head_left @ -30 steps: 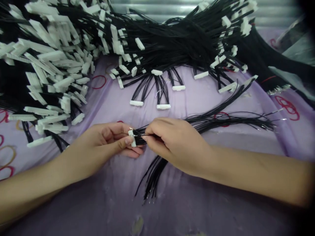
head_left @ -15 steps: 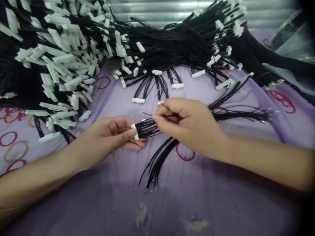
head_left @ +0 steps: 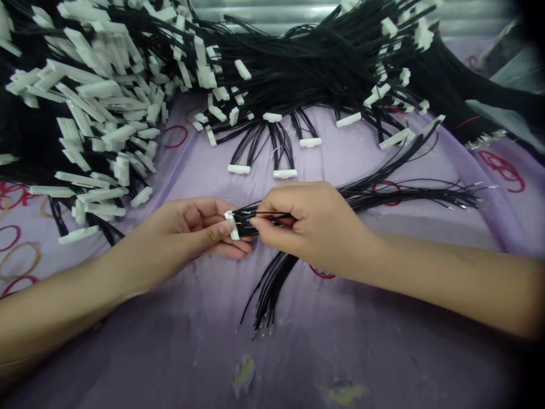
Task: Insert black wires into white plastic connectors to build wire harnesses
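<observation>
While the connector is pinched between the thumb and fingers of the left hand, a wire is gripped near its end by the right hand, whose thumb and forefinger are brought close together. Whether the wire's tip is seated cannot be told, as it is lost among the black wires packed behind the connector.

The connector is held above the middle of the worktop, part of its face being covered by the left thumb. The right palm and the fingers curled under it are hidden.

From beneath the right hand, loose wires are spread toward the front edge, which is cut off, and a bundle is stretched toward the right edge; how either is joined to the held wires cannot be seen. By the hand, a red ring is partly covered.

The left pile is cropped at the side, and the back edge is mostly masked by the tangled back pile. The far right is lost in darkness.
</observation>
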Action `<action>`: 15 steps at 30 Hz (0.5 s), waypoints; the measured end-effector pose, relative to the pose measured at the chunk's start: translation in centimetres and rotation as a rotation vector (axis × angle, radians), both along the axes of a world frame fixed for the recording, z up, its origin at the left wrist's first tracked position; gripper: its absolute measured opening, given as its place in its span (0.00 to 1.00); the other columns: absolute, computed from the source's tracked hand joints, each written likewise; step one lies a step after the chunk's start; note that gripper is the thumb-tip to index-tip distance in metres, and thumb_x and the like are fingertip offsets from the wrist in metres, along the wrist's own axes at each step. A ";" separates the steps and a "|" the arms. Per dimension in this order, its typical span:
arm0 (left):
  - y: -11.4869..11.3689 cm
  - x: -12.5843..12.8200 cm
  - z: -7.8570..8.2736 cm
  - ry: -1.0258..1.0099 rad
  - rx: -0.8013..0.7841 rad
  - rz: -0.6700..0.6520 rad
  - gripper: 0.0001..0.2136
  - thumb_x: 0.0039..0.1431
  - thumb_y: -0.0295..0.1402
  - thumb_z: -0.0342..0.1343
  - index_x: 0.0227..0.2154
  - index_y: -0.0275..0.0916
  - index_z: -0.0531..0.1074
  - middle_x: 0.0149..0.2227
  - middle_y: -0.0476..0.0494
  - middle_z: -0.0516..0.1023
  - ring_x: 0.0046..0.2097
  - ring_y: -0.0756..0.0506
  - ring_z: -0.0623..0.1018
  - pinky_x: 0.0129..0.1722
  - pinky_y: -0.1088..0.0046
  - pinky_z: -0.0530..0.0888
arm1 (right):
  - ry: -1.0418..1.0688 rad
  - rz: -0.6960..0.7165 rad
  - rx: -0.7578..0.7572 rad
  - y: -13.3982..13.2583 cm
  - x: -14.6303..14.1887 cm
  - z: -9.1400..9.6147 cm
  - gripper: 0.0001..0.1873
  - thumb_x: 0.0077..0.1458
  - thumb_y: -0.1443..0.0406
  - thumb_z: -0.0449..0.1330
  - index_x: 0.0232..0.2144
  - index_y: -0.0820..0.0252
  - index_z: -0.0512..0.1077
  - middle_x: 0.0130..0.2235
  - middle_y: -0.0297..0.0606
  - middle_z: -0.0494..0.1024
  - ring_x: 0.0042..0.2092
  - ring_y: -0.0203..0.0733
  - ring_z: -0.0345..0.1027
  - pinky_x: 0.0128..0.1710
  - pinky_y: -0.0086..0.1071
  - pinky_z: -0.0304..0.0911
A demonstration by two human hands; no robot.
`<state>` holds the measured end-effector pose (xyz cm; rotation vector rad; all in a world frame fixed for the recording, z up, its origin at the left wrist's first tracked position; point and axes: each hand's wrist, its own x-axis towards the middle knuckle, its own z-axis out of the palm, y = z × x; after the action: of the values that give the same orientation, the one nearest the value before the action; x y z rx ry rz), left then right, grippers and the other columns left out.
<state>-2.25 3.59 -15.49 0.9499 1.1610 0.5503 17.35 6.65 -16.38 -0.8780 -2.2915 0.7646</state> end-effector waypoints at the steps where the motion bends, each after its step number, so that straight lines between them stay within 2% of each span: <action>1: 0.0 0.0 0.0 -0.002 -0.001 0.001 0.05 0.55 0.31 0.58 0.33 0.37 0.76 0.32 0.50 0.79 0.35 0.51 0.80 0.38 0.80 0.79 | 0.003 0.009 0.007 0.0 0.0 0.0 0.09 0.54 0.70 0.57 0.22 0.66 0.69 0.23 0.29 0.67 0.25 0.25 0.55 0.29 0.23 0.50; 9: 0.0 -0.2 0.0 0.002 -0.007 -0.012 0.05 0.56 0.31 0.58 0.33 0.35 0.75 0.32 0.48 0.79 0.35 0.51 0.80 0.38 0.80 0.79 | -0.024 0.055 0.101 -0.2 -0.5 -1.0 0.10 0.57 0.68 0.56 0.26 0.67 0.72 0.26 0.33 0.69 0.29 0.29 0.60 0.30 0.25 0.52; 15: 0.0 -0.1 -0.3 -0.033 0.014 -0.009 0.07 0.56 0.31 0.58 0.36 0.36 0.75 0.33 0.47 0.80 0.35 0.51 0.80 0.39 0.80 0.78 | 0.026 0.054 0.220 0.1 0.3 0.7 0.11 0.60 0.68 0.54 0.31 0.67 0.74 0.33 0.37 0.71 0.35 0.31 0.64 0.36 0.25 0.58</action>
<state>-2.31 3.54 -15.80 0.9542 1.1237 0.5656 17.69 6.77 -15.67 -0.7042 -2.3304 0.5299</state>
